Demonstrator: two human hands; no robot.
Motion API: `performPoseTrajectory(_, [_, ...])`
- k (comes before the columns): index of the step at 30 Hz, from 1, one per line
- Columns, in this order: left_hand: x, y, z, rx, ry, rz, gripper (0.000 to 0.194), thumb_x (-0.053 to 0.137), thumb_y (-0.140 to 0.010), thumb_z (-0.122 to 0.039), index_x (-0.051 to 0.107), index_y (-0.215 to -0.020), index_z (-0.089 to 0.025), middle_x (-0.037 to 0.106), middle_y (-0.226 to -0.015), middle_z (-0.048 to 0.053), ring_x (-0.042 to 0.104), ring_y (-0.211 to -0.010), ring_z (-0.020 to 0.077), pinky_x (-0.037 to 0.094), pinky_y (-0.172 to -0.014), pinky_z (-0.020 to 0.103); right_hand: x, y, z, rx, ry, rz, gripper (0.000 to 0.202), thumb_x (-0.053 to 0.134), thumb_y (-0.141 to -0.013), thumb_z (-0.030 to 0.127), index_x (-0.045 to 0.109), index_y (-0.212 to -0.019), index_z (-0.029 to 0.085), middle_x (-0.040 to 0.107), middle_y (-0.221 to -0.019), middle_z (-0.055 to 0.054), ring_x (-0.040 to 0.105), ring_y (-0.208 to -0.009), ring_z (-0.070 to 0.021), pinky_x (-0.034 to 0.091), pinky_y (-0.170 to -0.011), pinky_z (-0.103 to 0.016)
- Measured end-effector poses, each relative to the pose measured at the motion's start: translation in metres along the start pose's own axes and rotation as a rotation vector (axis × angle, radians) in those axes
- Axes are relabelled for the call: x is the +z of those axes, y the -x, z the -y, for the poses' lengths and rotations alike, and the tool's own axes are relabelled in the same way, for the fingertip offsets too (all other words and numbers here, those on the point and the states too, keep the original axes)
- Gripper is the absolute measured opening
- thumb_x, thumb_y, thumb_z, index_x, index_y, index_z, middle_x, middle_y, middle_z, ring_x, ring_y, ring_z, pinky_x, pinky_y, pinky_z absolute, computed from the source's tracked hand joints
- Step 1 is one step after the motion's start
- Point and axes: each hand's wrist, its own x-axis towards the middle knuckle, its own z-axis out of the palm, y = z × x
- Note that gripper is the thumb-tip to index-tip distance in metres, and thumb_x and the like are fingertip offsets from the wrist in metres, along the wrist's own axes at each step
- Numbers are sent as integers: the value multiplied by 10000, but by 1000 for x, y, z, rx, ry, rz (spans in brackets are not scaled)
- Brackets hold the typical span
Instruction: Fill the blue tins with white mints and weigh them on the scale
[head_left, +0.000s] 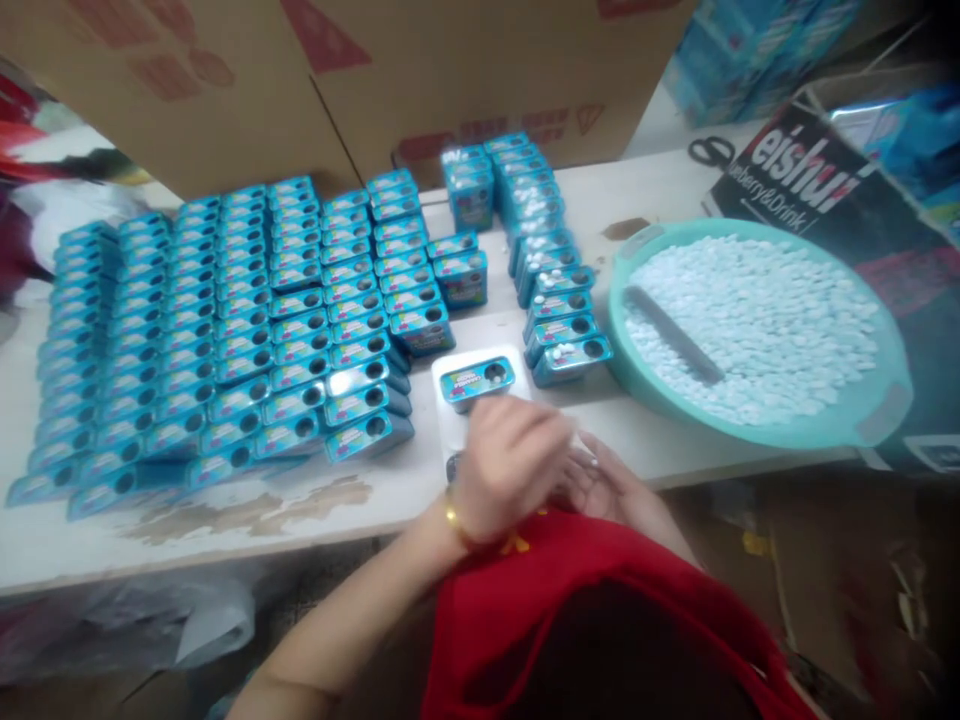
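Note:
My left hand [514, 465], with a gold bracelet at the wrist, is bent over with its fingers curled down. What the fingertips hold is hidden. Under and beside it, my right hand [607, 487] is turned palm up with its fingers apart, and a small white speck, perhaps a tablet, shows near them. Just beyond the left hand, a blue tin [478, 380] with a round dark opening sits on a white scale-like tray [442, 425]. White bits show at its opening. My left hand covers part of the tray.
Rows of blue tins [247, 310] fill the table's left side. More tins [536, 220] with white tablets on top form a column behind. A turquoise basin [626, 350] of white tablets [780, 310] holds a dark flat strip [675, 335]. Scissors [711, 152] and a cardboard box [480, 80] stand behind.

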Motion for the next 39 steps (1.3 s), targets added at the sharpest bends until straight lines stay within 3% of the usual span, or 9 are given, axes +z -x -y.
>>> performPoseTrajectory(2, [-15,-8,16,-49,-92,-106,180,548,-845,-162,568,-1021,-191,669,-934,38,566,-844,160,374,-757,334,1,-4,5,-8,-35,-27,320,736,-711,297,598,-998,264,662,-800,14,635,-736,-128,526,-629,-246])
performPoseTrajectory(6, [-36,-10,43,-135,-193,-65,184,591,-836,-201,599,-1019,-216,673,-937,26,592,-869,176,384,-799,362,-8,-12,17,-46,-62,-41,270,714,-726,271,597,-967,236,608,-720,25,577,-652,-109,490,-596,-235])
performPoseTrajectory(11, [-58,1,59,-269,-176,-219,156,583,-839,-175,616,-985,-221,666,-950,28,600,-916,182,439,-829,360,-32,-21,22,-152,-13,-122,254,731,-702,288,593,-902,215,556,-651,38,502,-567,-93,417,-507,-217])
performPoseTrajectory(15, [-62,5,66,-291,-220,-187,121,579,-842,-201,625,-953,-217,667,-902,20,604,-877,175,446,-816,348,-42,-26,21,-163,-12,-126,244,742,-692,296,598,-861,195,477,-538,66,406,-475,-65,327,-437,-179])
performPoseTrajectory(22, [-57,2,70,-298,-250,-122,87,568,-853,-242,627,-908,-212,668,-885,23,605,-861,171,435,-823,339,-43,-25,19,-175,1,-93,218,727,-721,322,609,-848,190,475,-501,68,379,-445,-61,306,-424,-178])
performPoseTrajectory(29, [-53,-8,74,-265,-221,81,159,557,-866,-297,624,-987,-218,655,-984,33,587,-944,180,391,-847,345,-41,-24,19,-172,12,-103,242,731,-720,351,616,-856,187,480,-505,67,385,-444,-59,322,-421,-178])
performPoseTrajectory(34, [-50,-18,72,-201,-274,355,451,613,-804,-468,547,-1165,-207,600,-1112,84,534,-1034,240,351,-865,380,-39,-22,17,-180,-14,-123,238,746,-710,337,628,-864,199,482,-514,70,397,-444,-46,350,-412,-150])
performPoseTrajectory(37, [-48,-29,74,-115,-313,537,364,569,-839,-399,537,-1134,-188,623,-988,73,548,-918,231,353,-790,365,-38,-23,15,-166,-38,-163,225,752,-706,319,648,-871,208,509,-544,57,422,-453,-49,386,-408,-148])
performPoseTrajectory(39, [-45,-42,82,-82,-374,504,310,542,-850,-339,533,-1118,-183,623,-963,73,546,-893,234,350,-769,364,-37,-24,13,-157,-64,-183,220,755,-703,324,657,-863,209,516,-549,52,447,-463,-53,401,-404,-142])
